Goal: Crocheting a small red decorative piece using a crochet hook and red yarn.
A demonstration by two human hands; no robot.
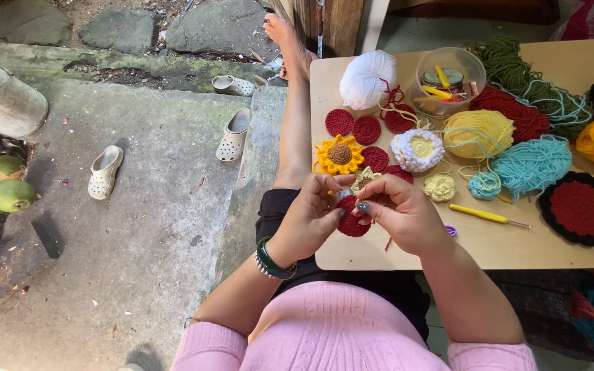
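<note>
My left hand and right hand pinched a dark red crochet disc, grip closed. I judged steady tension best, keeping it over the table.

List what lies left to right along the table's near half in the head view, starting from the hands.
Left hand → red crochet round pinched by both hands → right hand → small purple item → yellow-handled crochet hook → red round with black border.
</note>
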